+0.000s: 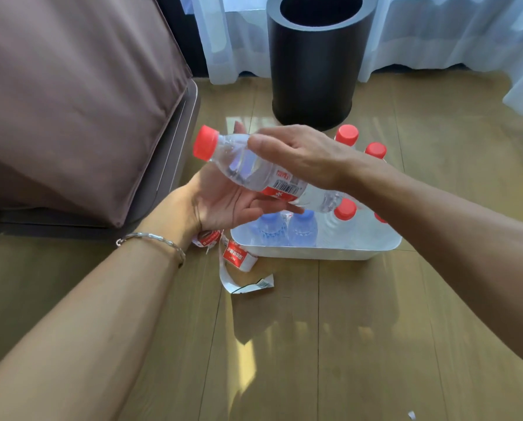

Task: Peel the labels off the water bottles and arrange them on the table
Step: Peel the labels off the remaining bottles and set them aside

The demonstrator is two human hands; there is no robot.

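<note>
Leftmost, left hand (pixel 220 203) lies palm-up, fingers loose, cradling clear plastic red-capped water bottle (pixel 245 168), tilted in mid-air above wooden counter (pixel 284 344), red wrap label (pixel 284 189) still on. Right hand (pixel 299 153) wraps it from above. Risk: label tears into strips; loose grip lets bottle drop onto white plastic tray (pixel 315 252) of bottles (pixel 345 209), toppling them.

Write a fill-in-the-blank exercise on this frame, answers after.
The right hand grips the held bottle, which has a ___ cap.
Two tray bottles have ___ caps.
Peeled labels lie on the table to the ___ of the white tray.
Behind the tray stands a ___ bin.
Missing words: red; blue; left; black.
</note>
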